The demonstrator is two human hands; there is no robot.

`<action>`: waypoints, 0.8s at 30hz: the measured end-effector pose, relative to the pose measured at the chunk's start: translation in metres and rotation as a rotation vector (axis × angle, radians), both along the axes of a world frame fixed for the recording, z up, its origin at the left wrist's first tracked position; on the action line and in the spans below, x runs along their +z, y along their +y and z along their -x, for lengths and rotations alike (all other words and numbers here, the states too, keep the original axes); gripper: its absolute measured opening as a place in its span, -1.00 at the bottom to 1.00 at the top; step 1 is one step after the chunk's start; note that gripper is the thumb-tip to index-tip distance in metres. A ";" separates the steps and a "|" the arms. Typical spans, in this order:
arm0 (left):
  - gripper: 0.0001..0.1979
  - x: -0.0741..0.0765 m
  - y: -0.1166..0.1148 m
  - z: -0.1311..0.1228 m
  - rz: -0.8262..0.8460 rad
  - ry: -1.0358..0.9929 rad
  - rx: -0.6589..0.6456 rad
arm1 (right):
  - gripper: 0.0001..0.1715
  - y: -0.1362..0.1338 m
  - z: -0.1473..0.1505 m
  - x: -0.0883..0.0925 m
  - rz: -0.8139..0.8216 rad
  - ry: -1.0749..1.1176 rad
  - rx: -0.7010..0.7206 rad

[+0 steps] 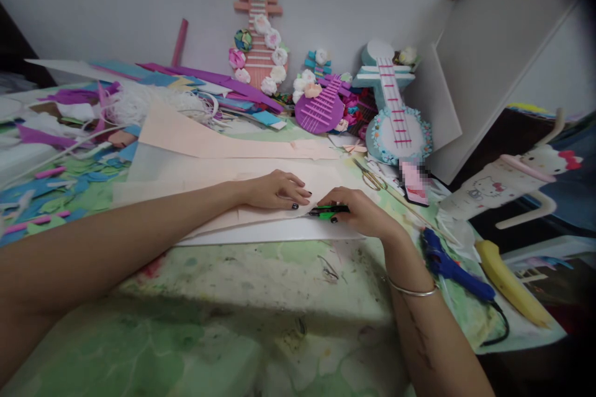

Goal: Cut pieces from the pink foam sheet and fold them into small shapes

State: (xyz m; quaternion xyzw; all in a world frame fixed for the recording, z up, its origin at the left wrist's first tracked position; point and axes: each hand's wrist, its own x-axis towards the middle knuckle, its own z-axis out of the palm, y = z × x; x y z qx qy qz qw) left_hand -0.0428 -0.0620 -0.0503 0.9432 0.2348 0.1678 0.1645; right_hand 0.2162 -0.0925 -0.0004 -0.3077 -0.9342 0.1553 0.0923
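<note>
My left hand (277, 189) lies flat with fingers stretched out on a pale peach foam sheet (195, 136), pressing it down onto the white board (261, 232) beneath. My right hand (361, 211) is closed around a green and black utility knife (326, 211), whose tip touches the sheet's edge just right of my left fingertips. A thin silver bangle circles my right wrist.
Scissors (370, 177) lie behind my right hand. A blue glue gun (454, 267) and a yellow tool (510, 282) rest at the right table edge. Paper guitars (398, 118) and flowers lean on the wall. Coloured foam scraps (56, 192) cover the left side.
</note>
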 end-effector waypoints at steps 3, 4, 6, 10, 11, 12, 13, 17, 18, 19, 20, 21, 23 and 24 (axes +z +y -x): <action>-0.67 -0.001 0.002 0.001 -0.008 -0.008 -0.015 | -0.51 -0.001 -0.001 0.001 0.012 -0.002 -0.006; -0.67 -0.001 0.002 0.001 -0.006 -0.010 -0.015 | -0.52 -0.001 -0.001 0.001 0.017 -0.001 -0.007; -0.67 -0.001 0.002 0.001 0.003 -0.007 -0.013 | -0.54 -0.001 -0.002 0.002 0.027 0.003 -0.005; -0.67 0.000 0.002 0.002 0.023 0.008 -0.014 | -0.59 -0.002 -0.003 0.004 0.039 -0.002 -0.019; -0.67 0.000 0.002 0.002 0.025 0.005 -0.013 | -0.60 -0.002 -0.003 0.004 0.045 -0.005 -0.024; -0.67 0.000 0.002 0.002 0.027 0.000 -0.012 | -0.60 -0.002 -0.004 0.005 0.050 -0.005 -0.031; -0.68 0.000 0.002 0.002 0.029 -0.005 -0.011 | -0.60 -0.003 -0.004 0.005 0.055 -0.003 -0.037; -0.68 -0.001 0.003 0.002 0.034 -0.012 -0.013 | -0.60 -0.003 -0.005 0.006 0.058 -0.001 -0.057; -0.68 -0.001 0.003 0.002 0.033 -0.014 -0.013 | -0.60 -0.003 -0.005 0.006 0.057 -0.006 -0.058; -0.68 -0.001 0.003 0.002 0.032 -0.016 -0.013 | -0.60 -0.003 -0.004 0.006 0.057 -0.010 -0.060; -0.68 -0.001 0.003 0.002 0.031 -0.019 -0.012 | -0.60 -0.004 -0.004 0.006 0.057 -0.013 -0.062; -0.69 -0.001 0.003 0.002 0.032 -0.021 -0.010 | -0.59 -0.004 -0.003 0.006 0.058 -0.016 -0.063; -0.69 -0.001 0.002 0.001 0.036 -0.025 -0.007 | -0.58 -0.005 -0.001 0.006 0.058 -0.019 -0.057; -0.69 0.000 0.002 0.001 0.039 -0.026 -0.007 | -0.58 -0.005 0.000 0.006 0.055 -0.021 -0.052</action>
